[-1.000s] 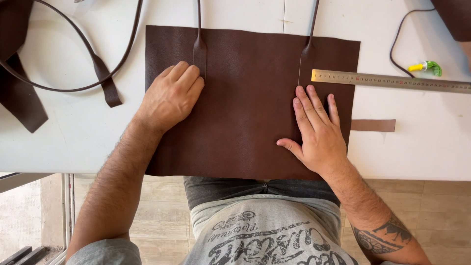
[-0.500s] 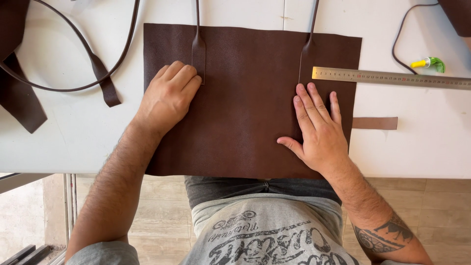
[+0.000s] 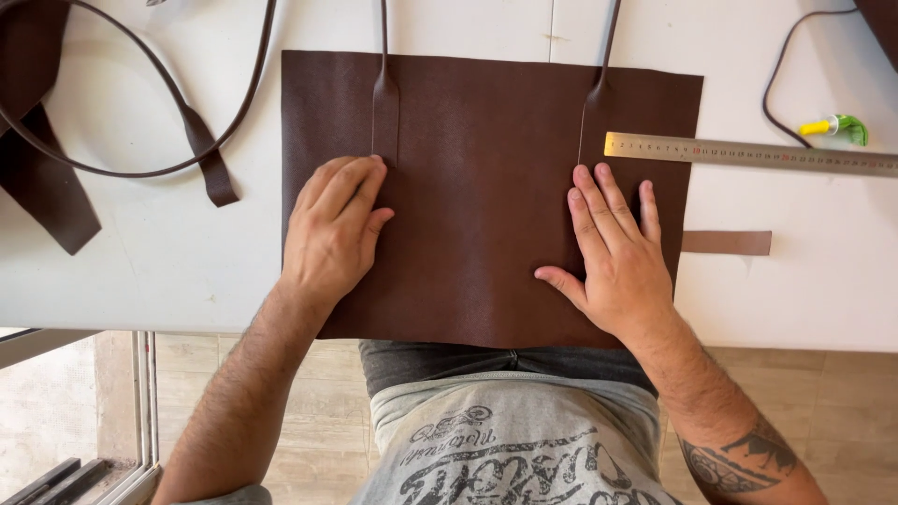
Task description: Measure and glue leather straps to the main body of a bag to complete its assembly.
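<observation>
Flat hands on leather sheet

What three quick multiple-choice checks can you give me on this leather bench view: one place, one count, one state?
1. Where does the metal ruler lie?
A. Under the left hand
B. On the table right of the brown leather sheet, its end on the sheet's right edge
C. On the floor

2. How many straps run up from the sheet's top edge?
A. Two
B. Four
C. None

3. How are the hands?
A. Both lifted
B. Both flat on the sheet
C. One holding the ruler

Answers:
1 B, its left end overlaps the sheet.
2 A, the left strap and right strap show.
3 B, the left hand and right hand press open-palmed on leather.
</observation>
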